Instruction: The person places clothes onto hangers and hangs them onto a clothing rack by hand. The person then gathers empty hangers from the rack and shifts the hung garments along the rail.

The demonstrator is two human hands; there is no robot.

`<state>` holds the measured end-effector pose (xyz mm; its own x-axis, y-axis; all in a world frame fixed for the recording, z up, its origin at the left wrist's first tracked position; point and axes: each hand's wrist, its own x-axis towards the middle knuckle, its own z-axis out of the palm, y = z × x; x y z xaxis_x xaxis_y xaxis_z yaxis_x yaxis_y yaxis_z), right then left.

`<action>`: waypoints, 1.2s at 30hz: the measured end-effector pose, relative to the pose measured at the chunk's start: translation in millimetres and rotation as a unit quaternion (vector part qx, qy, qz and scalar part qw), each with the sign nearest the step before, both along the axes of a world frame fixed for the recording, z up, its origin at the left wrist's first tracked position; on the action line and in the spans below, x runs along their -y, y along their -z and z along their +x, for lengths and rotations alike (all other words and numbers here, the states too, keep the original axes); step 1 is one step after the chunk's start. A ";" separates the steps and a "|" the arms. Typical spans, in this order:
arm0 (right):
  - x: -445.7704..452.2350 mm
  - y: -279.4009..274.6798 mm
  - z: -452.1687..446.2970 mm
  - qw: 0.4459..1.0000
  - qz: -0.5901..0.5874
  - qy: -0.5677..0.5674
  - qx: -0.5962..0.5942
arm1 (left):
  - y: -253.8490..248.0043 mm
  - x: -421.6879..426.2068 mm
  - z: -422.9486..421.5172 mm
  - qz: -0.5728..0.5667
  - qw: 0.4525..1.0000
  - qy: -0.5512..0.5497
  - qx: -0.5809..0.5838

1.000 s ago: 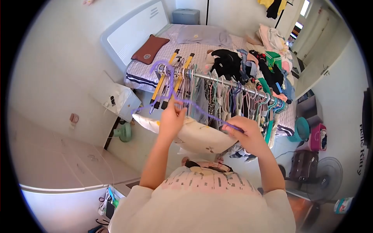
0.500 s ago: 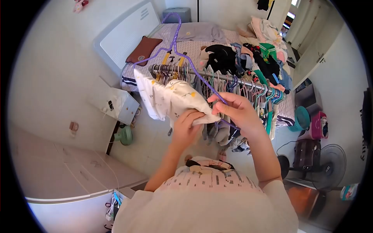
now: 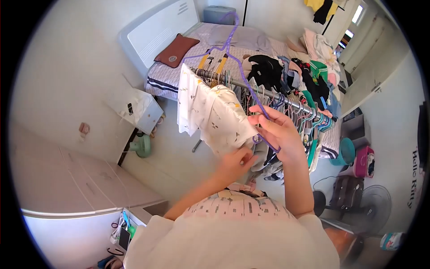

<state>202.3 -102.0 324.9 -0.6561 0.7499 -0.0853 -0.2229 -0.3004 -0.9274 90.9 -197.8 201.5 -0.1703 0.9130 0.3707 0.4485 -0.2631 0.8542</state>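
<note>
A purple hanger [image 3: 244, 71] hangs tilted in front of me, its hook pointing up and away. Over its left arm and lower bar drapes a white piece of clothing [image 3: 219, 114] with small yellow and dark prints. My right hand [image 3: 281, 132] is closed round the hanger's right end, thumb and fingertips at the cloth's corner. Lower down, my left hand [image 3: 237, 163] has its fingers curled at the cloth's bottom edge; its grip is partly hidden. The hanger's lower bar is mostly covered by the cloth.
Just beyond stands a metal clothes rail [image 3: 291, 101] packed with hangers and garments. Behind it is a bed [image 3: 170, 76] with a brown cushion [image 3: 177, 51] and heaped clothes [image 3: 268, 71]. A fan [image 3: 374, 208] and baskets [image 3: 345, 152] are at right, a small green fan [image 3: 142, 146] at left.
My left hand has moved down along the cloth from its upper fold to its bottom edge. The cloth now hangs flatter and more spread. My right hand stays at the hanger's end.
</note>
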 end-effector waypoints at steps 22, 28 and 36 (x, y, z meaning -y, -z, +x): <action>-0.8 31.6 6.9 0.993 0.010 0.050 -0.103 | 18.5 -16.6 -16.0 0.065 0.699 0.113 0.703; 3.6 38.5 13.2 0.994 0.003 0.053 -0.097 | -5.3 -19.5 -3.5 0.033 0.754 0.061 0.653; 11.6 35.0 22.3 0.989 0.052 0.080 -0.110 | -15.1 -20.1 -10.1 -0.147 0.956 0.080 0.240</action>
<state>224.6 -113.6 289.9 -0.5226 0.8427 0.1297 -0.4592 -0.1500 -0.8756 80.8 -177.7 216.7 -0.1057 0.9944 0.0077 -0.0399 -0.0120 0.9991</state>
